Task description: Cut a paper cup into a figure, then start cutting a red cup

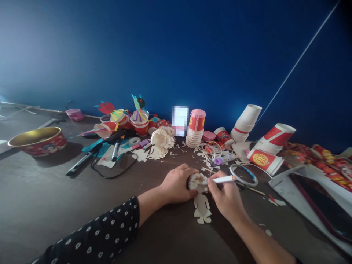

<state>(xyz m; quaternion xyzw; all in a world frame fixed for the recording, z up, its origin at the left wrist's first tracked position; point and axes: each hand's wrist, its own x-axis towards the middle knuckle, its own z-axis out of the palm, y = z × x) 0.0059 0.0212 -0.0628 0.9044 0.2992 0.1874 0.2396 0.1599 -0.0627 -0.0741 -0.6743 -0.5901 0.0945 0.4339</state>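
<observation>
A pale paper cut-out figure (pixel 202 207) lies on the dark table in front of me, its body and legs toward me and its round head ringed with curled, fringed paper. My left hand (pixel 178 184) rests on the table with thumb and fingers curved around the left side of that head, holding it. In the grip of my right hand (pixel 226 198) is a white marker pen (pixel 223 179), pointing left into the head; its tip is hard to make out. Behind my hands stands a larger fringed paper piece (pixel 160 138).
Stacked paper cups (pixel 195 128) and leaning cups (pixel 246 123) line the blue wall. At left are a gold-lined bowl (pixel 46 146) and several markers (pixel 116 151). Paper scraps, a clear tape roll (pixel 244 174) and a phone (pixel 324 205) on a white tray lie at right.
</observation>
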